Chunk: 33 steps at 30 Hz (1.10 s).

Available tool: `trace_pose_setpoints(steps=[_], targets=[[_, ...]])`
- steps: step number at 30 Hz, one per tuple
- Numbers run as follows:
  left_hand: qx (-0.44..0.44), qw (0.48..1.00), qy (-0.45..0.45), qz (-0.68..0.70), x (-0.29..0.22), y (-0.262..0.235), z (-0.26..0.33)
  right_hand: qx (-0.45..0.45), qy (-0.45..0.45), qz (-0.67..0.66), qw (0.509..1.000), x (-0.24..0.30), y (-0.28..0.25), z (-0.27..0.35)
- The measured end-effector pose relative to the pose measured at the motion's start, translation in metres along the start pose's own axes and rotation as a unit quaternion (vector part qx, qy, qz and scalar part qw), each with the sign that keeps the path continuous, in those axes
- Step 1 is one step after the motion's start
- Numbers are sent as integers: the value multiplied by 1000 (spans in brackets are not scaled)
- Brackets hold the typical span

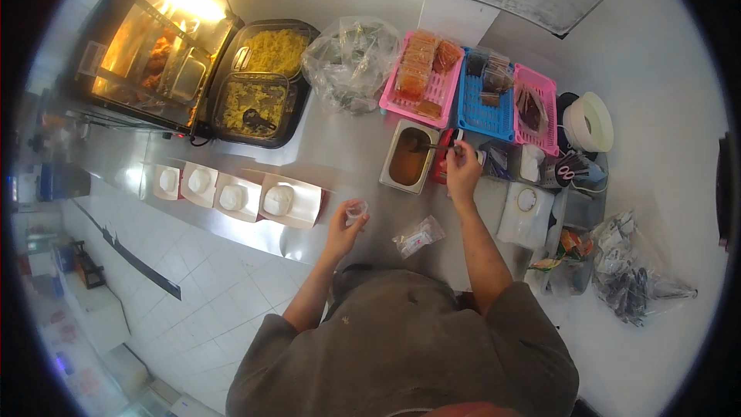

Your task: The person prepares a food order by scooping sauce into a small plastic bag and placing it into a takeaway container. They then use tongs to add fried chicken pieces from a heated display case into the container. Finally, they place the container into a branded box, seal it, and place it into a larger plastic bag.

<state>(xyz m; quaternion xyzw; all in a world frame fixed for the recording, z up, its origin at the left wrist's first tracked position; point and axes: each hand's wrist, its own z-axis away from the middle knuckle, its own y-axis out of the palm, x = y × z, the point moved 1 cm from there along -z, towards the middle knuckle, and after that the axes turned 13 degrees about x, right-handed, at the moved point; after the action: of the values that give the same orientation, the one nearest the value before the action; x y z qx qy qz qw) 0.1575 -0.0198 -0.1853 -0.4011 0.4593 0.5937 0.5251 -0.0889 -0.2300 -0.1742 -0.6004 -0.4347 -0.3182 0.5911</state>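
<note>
Steel counter [332,147] runs along a white wall, crowded from end to end: a lit warming cabinet [150,47] with fried pieces on the far left, a black tray of yellow rice [262,77] beside it, a crumpled clear bag [351,62], then a pink basket [423,77], a blue basket [486,101] and a second pink basket [536,108] of small sauce packets. Four open paper boxes [235,195], each with a mound of white rice, stand in a row at the counter's near edge. The person leans in from below; their right hand [463,170] is closed around the handle of a ladle [432,145] whose bowl sits in the metal pan of brown sauce [409,156]. Their left hand [343,228] pinches a small clear sauce cup [356,209] between fingertips and thumb, held above the counter, apart from the pan and just right of the nearest box. A small plastic packet [418,236] lies on the steel between the two arms. To my eye this is the scooping step: sauce is being taken up, the cup looks unfilled, though it is too small to be sure. The next move would call for bringing ladle and cup together, the cup kept level and close under the ladle's lip, with a slow tilt so the small cup does not overflow.
</note>
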Motion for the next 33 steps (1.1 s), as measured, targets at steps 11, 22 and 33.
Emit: trace_pose_setpoints(steps=[11,22,33], targets=[[-59,996,38,52,-19,3,-36,132,-13,-80,988,-33,34,10],[-31,996,53,-67,-42,-5,-44,-6,126,-264,956,-54,36,68],[-25,996,73,-53,-51,-11,-66,-210,243,-519,792,-61,29,86]])
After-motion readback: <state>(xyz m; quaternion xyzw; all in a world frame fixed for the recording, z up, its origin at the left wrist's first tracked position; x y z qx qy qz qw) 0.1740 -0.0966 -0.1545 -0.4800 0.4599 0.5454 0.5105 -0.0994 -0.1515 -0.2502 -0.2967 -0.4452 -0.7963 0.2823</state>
